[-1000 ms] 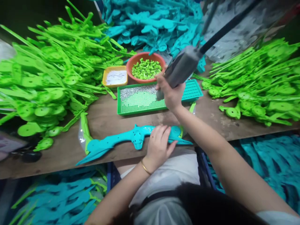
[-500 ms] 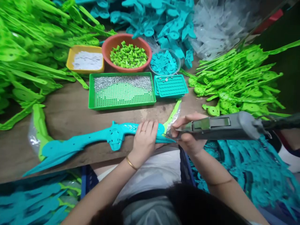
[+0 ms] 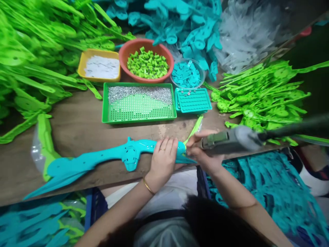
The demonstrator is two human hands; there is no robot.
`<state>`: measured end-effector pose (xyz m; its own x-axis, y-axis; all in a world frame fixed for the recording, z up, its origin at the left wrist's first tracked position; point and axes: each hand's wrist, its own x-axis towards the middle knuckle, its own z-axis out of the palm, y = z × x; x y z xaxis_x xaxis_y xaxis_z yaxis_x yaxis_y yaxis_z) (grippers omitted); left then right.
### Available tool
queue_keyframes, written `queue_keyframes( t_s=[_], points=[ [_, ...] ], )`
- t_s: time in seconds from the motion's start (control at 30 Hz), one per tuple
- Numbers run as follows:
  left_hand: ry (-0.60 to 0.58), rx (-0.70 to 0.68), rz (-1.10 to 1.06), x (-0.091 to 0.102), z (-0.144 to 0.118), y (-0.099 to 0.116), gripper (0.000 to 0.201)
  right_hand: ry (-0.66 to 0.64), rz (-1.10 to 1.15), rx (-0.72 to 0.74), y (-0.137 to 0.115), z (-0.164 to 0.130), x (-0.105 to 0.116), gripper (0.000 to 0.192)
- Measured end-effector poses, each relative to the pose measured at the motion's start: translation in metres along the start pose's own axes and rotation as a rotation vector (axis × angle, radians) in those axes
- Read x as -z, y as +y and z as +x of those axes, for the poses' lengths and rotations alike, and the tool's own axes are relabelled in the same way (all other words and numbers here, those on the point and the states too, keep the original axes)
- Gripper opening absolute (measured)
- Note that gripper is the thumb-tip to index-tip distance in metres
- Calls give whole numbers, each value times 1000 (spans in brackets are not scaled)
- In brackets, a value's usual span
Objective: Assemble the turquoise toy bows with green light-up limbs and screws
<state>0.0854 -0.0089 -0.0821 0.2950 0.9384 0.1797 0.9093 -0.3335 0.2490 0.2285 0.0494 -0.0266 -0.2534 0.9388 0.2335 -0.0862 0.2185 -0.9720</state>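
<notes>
Pressing flat on a teal plastic toy blade (image 3: 108, 158) at the near edge of a wooden bench (image 3: 77, 123), the left hand (image 3: 164, 158) steadies it while the right hand (image 3: 203, 151) grips a grey power screwdriver (image 3: 231, 140), tip at the blade's right end, near a green screw tray (image 3: 138, 103).

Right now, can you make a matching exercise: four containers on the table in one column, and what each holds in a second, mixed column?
1. yellow tray
2. orange bowl
3. big green tray
4. clear bowl

a. silver screws
b. small teal pieces
c. white bits
d. small green pieces

Pairs: 1-c, 2-d, 3-a, 4-b
</notes>
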Motion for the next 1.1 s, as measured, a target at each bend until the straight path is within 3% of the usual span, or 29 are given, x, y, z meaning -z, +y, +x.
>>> queue_keyframes(
  t_s=[0.13, 0.2, 0.33, 0.47, 0.83, 0.97, 1.1],
  points=[
    [-78, 24, 29, 12, 7, 9, 79, 193, 34, 169, -8, 69, -34, 34],
    [-88, -36, 27, 15, 10, 13, 77, 326, 33, 253, 5, 108, -54, 34],
    [-101, -92, 10, 8, 10, 12, 71, 428, -75, 199, 44, 151, -81, 36],
    [-91, -95, 12, 2, 7, 10, 71, 425, -100, 209, 62, 154, -85, 36],
    [-44, -95, 28, 3, 7, 10, 72, 389, -57, 226, 58, 150, -86, 27],
    [-14, -91, 60, 2, 8, 9, 72, 412, 31, 232, 43, 151, -82, 34],
    [5, -78, 72, 2, 9, 9, 68, 429, 75, 291, 10, 127, -49, 37]
  ],
)
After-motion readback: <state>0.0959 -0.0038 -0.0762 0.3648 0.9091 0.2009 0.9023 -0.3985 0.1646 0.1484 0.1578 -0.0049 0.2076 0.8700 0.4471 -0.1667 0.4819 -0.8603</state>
